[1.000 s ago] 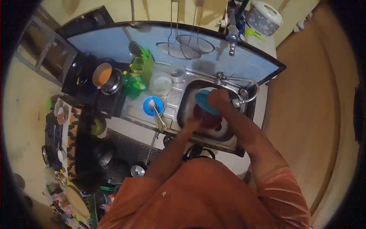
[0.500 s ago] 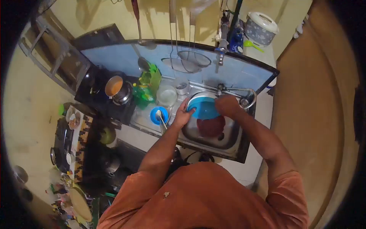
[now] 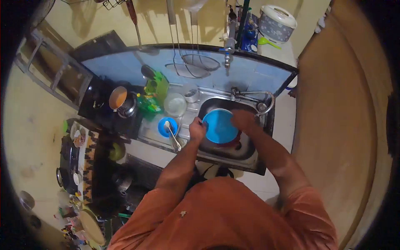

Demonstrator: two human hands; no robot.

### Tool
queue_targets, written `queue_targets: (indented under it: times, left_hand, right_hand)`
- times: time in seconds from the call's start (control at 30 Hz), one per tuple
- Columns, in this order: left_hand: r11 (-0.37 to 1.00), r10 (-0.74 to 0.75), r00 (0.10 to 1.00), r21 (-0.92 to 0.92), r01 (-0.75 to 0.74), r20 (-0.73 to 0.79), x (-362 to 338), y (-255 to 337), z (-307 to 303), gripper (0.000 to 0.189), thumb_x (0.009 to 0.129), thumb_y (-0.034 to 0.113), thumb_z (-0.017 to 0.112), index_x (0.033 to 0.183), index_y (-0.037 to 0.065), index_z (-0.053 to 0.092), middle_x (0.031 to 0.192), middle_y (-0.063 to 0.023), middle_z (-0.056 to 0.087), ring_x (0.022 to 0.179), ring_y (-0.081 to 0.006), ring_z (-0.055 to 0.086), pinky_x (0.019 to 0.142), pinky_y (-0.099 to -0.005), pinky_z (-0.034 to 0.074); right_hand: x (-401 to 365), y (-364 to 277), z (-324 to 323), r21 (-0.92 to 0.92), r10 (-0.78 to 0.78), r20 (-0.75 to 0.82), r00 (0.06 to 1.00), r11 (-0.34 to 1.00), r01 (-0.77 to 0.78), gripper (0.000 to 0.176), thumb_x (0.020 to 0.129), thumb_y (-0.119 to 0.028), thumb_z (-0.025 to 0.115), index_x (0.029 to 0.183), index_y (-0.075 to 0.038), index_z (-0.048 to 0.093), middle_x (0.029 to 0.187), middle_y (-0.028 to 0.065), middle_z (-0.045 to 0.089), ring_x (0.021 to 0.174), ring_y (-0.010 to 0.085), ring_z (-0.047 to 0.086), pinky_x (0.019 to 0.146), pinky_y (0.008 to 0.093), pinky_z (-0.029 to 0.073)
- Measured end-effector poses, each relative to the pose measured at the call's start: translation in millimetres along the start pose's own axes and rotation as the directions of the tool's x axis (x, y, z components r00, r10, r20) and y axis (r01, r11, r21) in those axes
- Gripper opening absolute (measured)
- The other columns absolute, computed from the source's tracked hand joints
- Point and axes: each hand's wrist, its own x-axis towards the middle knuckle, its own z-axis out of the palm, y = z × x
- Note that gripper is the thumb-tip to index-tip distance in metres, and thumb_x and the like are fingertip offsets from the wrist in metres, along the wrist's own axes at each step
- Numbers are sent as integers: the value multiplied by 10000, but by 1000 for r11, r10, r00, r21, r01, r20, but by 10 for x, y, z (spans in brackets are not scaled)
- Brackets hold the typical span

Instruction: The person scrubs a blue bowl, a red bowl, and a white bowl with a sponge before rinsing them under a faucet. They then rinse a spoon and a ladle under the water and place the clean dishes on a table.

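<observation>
Gripping one blue plate at nine and three o'clock were the left hand and right hand, fingers curled on its rim; round, hollow upward, above the single sink.

Blue plate; dark red bowl; small blue bowl; green bottles; orange shirt

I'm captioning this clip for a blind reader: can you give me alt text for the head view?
A person in an orange shirt holds a round blue dish over a steel sink, left hand gripping its rim, right hand on its opposite edge. A small blue bowl with a spoon sits left of the sink.
</observation>
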Motion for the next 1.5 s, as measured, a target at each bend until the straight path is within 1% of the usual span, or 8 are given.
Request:
queue_targets:
  times: [0.07, 0.27, 0.47, 0.67, 1.17, 1.37, 1.47, 1.5]
  left_hand:
    - [999, -40, 997, 15, 39, 63, -61, -10, 40, 188, 727, 137, 682, 771, 45, 523, 694, -174, 610, 689, -343, 623, 623, -416, 475]
    - [978, -127, 988, 176, 110, 88, -205, -100, 183, 169, 727, 112, 666, 804, 40, 534, 702, -166, 620, 701, -337, 637, 649, -413, 495]
    - [955, -240, 965, 204, 216, 103, -240, -77, 97, 191, 729, 123, 647, 869, 43, 544, 784, -179, 635, 758, -353, 635, 682, -423, 497]
    - [964, -255, 962, 105, 245, 95, -252, -134, 55, 249, 687, 113, 639, 888, 30, 519, 824, -204, 632, 829, -393, 615, 727, -434, 486]
    - [971, -223, 972, 102, 215, 79, -320, -163, 90, 221, 699, 97, 630, 868, 32, 502, 809, -206, 617, 811, -402, 602, 745, -449, 470]
    - [996, -85, 994, -23, 86, 64, -259, -398, 173, 210, 764, 48, 617, 898, 43, 454, 721, -132, 587, 683, -315, 608, 622, -380, 474]
    - [961, -63, 996, -264, 76, 57, -171, -630, 265, 182, 779, 3, 592, 882, 50, 449, 717, -75, 582, 660, -233, 594, 591, -321, 461]
    - [872, -150, 969, -435, 222, 194, -164, -560, 176, 186, 786, 15, 590, 918, 50, 463, 770, -64, 587, 700, -216, 602, 617, -314, 478]
  right_hand:
    - [-9, -31, 69, -56, 152, -53, 987, 986, -155, 275, 773, -258, 537, 935, -38, 569, 869, 187, 635, 852, 363, 620, 758, 490, 485]
    - [105, 198, 631, 25, 178, -178, 968, 984, -177, 252, 783, -185, 503, 973, -25, 542, 999, 203, 617, 910, 362, 611, 781, 497, 483]
    - [55, -113, 412, 8, 365, 2, 931, 931, -365, 266, 769, -151, 503, 1010, -46, 539, 1028, 171, 606, 959, 352, 591, 790, 462, 486]
    - [-14, -116, 659, 249, 410, -131, 903, 895, -370, 257, 750, -121, 538, 1002, -71, 533, 988, 156, 610, 936, 342, 594, 784, 457, 472]
    - [-79, -204, 660, 233, 391, -248, 886, 912, -337, 151, 760, -103, 508, 908, -84, 534, 822, 171, 628, 806, 368, 614, 700, 487, 474]
    - [-40, -123, 745, 192, 387, -283, 878, 919, -343, 125, 760, -91, 511, 884, -88, 525, 752, 179, 625, 734, 380, 618, 636, 516, 473]
    - [-36, -135, 619, 207, 361, -343, 868, 930, -304, 108, 776, -115, 518, 882, -97, 526, 758, 172, 629, 725, 375, 620, 629, 501, 475]
    - [-51, -158, 556, 208, 357, -343, 869, 931, -300, 108, 776, -115, 518, 882, -97, 526, 758, 172, 629, 725, 375, 620, 629, 501, 475]
